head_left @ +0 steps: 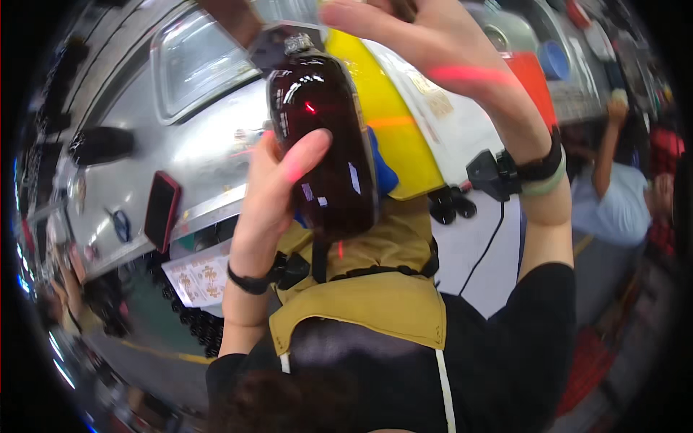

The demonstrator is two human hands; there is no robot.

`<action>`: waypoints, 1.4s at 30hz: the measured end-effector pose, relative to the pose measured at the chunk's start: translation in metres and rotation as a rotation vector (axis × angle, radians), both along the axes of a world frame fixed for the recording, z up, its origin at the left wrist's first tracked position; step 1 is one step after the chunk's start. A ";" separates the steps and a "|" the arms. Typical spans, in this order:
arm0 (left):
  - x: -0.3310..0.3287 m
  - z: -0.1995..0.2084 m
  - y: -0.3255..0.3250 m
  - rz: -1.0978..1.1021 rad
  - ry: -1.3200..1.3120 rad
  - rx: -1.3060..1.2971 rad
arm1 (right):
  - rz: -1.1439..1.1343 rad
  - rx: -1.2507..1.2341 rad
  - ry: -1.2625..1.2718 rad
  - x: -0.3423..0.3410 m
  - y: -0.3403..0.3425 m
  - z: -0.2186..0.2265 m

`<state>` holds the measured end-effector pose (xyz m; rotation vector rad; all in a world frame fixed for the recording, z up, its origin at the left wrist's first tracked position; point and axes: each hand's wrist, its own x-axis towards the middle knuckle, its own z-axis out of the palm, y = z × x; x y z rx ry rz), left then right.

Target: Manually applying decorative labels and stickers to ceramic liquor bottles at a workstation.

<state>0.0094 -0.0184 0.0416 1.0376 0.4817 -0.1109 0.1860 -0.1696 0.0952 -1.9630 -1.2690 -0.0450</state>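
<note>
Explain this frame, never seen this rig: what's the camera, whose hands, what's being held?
There is no robot here. A person wears a wide fisheye camera on the head, looking down, so straight edges bend near the rim. The left hand grips a dark brown bottle around its body. The right hand is raised at the bottle's top; whether it grips the cap is unclear. Both wrists carry black straps, the right with a small black device and cable. Behind is a shiny metal counter with a red-edged phone. Below is the wearer's olive vest. Another person in a light blue top is at the right.
</note>
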 end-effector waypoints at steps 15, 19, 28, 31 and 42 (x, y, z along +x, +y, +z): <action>0.031 0.009 -0.133 -0.679 -0.893 0.852 | -0.658 -0.310 0.281 -0.161 -0.295 0.039; 0.027 -0.006 -0.090 -0.439 -0.673 0.913 | -1.107 -0.364 0.258 -0.198 -0.384 -0.039; -0.031 -0.019 -0.014 -0.124 -0.352 1.093 | -1.581 -0.792 0.410 -0.176 -0.501 -0.352; -0.056 -0.018 0.003 0.010 -0.258 1.176 | -1.650 -0.755 0.591 -0.163 -0.507 -0.417; -0.091 0.009 0.028 0.229 -0.121 1.197 | -1.406 -0.606 0.528 -0.186 -0.538 -0.575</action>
